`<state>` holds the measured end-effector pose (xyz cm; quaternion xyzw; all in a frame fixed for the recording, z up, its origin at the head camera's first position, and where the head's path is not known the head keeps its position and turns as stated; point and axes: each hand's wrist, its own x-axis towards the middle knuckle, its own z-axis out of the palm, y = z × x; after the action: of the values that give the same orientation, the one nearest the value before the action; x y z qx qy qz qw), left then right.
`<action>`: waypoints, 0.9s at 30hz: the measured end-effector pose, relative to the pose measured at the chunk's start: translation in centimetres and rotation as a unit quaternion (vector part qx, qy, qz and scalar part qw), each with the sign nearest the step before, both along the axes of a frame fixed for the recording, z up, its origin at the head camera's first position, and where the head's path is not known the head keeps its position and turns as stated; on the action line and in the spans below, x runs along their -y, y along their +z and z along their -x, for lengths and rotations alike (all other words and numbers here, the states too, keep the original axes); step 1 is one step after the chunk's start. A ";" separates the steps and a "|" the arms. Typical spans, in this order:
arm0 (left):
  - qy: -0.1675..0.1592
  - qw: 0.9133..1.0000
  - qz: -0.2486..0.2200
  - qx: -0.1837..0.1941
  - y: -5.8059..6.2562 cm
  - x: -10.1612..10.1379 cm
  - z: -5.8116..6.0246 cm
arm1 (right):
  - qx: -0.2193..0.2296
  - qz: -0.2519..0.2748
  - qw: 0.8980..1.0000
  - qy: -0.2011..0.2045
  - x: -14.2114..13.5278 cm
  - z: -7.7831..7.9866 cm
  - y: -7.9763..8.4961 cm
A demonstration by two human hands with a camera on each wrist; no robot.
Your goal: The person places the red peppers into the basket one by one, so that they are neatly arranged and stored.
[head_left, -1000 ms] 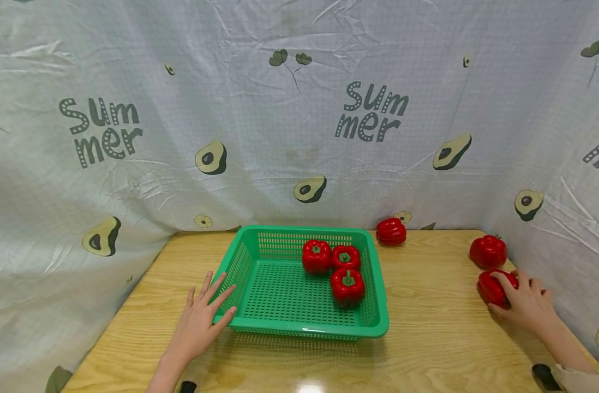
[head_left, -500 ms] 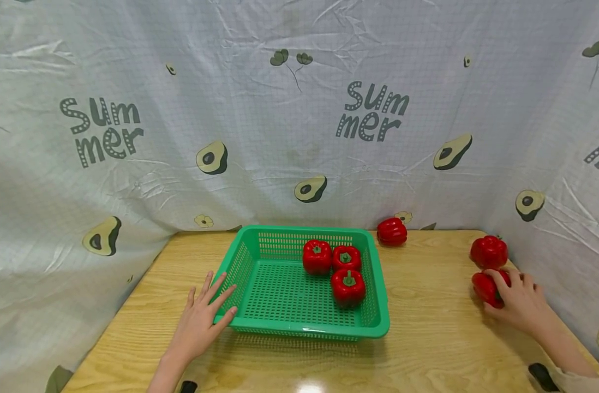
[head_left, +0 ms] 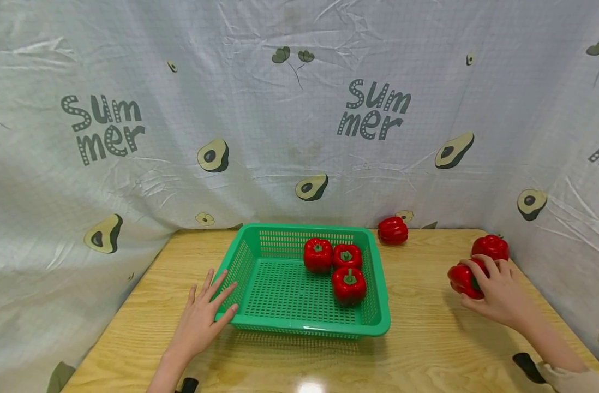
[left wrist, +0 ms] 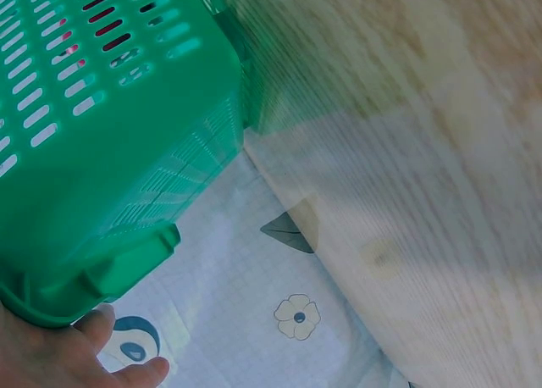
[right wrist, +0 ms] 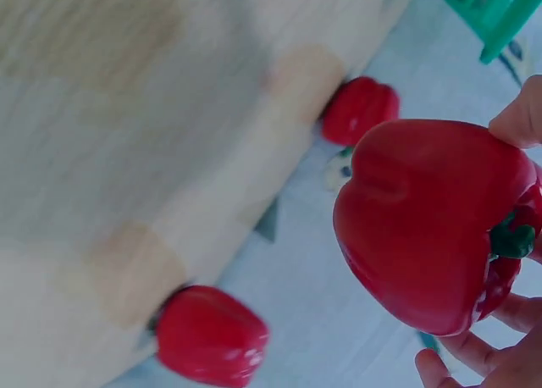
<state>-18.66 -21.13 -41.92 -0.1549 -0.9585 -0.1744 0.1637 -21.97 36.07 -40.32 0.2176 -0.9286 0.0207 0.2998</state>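
My right hand (head_left: pixel 498 292) grips a red bell pepper (head_left: pixel 462 280) between thumb and fingers, held a little above the table at the right. In the right wrist view that same bell pepper (right wrist: pixel 432 223) fills the middle, its green stem facing the palm. The left hand (head_left: pixel 197 319) lies with fingers spread at the left rim of a green plastic basket (head_left: pixel 304 326). In the left wrist view its fingertips touch the basket's rim (left wrist: pixel 135 269). Inside the basket, three red bell peppers (head_left: pixel 348 285) stand in the right half with stems up.
Another red bell pepper (head_left: pixel 491 247) sits at the far right, just behind my right hand. One more bell pepper (head_left: pixel 393 230) lies on its side at the table's back edge, near the basket's corner. A printed cloth (head_left: pixel 260 109) hangs behind the wooden table (head_left: pixel 422 327).
My right hand has lifted the bell pepper off the table and carried it leftward, towards the basket. The left hand has stayed where it was.
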 end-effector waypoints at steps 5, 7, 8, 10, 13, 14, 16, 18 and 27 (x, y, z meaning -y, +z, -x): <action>0.000 1.000 0.001 0.001 0.0 0.0 0.0 | -0.016 -0.004 1.000 0.021 1.6 -0.1 1.0; 0.000 1.000 0.002 0.001 0.0 0.0 0.0 | -0.021 -0.008 0.999 0.026 2.1 -0.2 1.3; 0.000 1.000 0.003 0.002 0.0 0.0 -0.1 | -0.023 -0.010 0.999 0.028 2.3 -0.2 1.4; 0.000 1.000 0.003 0.002 0.0 -0.1 -0.1 | -0.027 -0.015 0.999 0.032 2.8 -0.2 1.8; 0.000 1.000 0.002 0.005 0.1 -0.1 -0.1 | -0.030 -0.020 0.998 0.043 3.6 -0.2 2.3; 0.000 1.000 0.002 0.005 0.1 0.0 -0.1 | -0.030 -0.021 0.998 0.046 3.8 -0.2 2.5; 0.001 1.000 0.003 0.006 0.1 0.0 -0.1 | -0.029 -0.020 0.998 0.056 4.4 -0.2 2.9; 0.002 1.000 0.003 0.005 0.1 0.0 -0.1 | -0.030 -0.023 0.997 0.064 5.0 -0.1 3.2; 0.003 1.000 0.004 0.004 0.1 -0.1 0.0 | -0.066 -0.036 0.991 0.113 7.0 0.2 4.3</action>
<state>-18.61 -21.05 -41.81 -0.1524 -0.9603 -0.1707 0.1597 -22.17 29.03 -35.98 0.3329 -0.8764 0.0062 0.3479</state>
